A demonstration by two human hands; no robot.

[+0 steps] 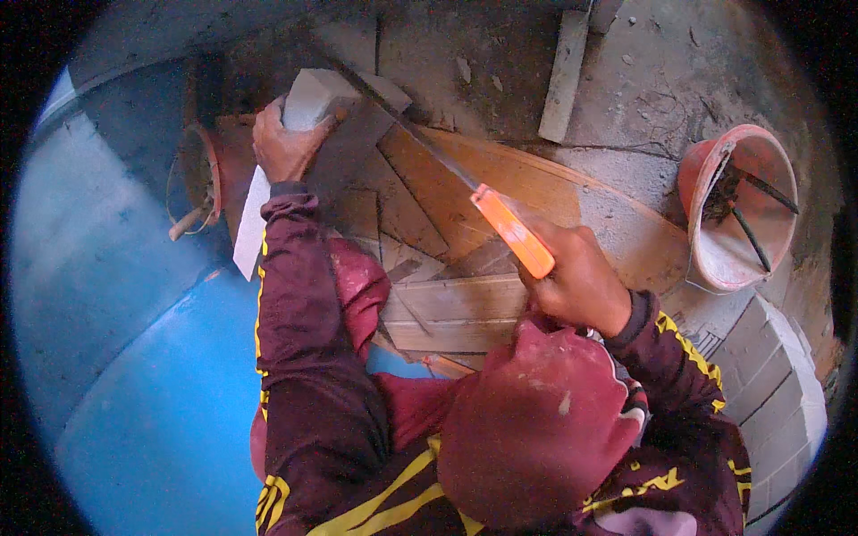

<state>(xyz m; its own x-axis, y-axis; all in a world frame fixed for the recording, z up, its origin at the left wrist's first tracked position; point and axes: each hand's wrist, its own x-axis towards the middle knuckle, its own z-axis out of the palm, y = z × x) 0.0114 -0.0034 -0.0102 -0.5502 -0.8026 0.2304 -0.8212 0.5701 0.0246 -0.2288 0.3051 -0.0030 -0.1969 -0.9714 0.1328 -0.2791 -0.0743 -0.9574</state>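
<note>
The handsaw (511,230) lies just off the centre of the view, its orange handle toward two o'clock and its dark blade reaching up to eleven. The right hand (581,277) is closed firmly round that handle, fingers wrapped; held from the end, the handle lets the forearm line up roughly behind the blade.

At eleven o'clock the left hand (290,147) is curled part-way over a pale masonry block (320,96), thumb on the nearer side and fingers on the outer, opened about as wide as the block needs. This grip probably keeps the block from shifting, with the fingers to the left of the blade. The blade passes close along the block's right side; whether it sits in a cut cannot be told.

Under the blade, a plywood board (509,183) slants toward three o'clock, perhaps as protection for the floor. A red bucket (776,156) stands at three o'clock, dark tool handles leaning inside, likely kept upright for easy reach. Stacked grey blocks (760,375) sit at four, seemingly within arm's reach yet clear of the right elbow.
</note>
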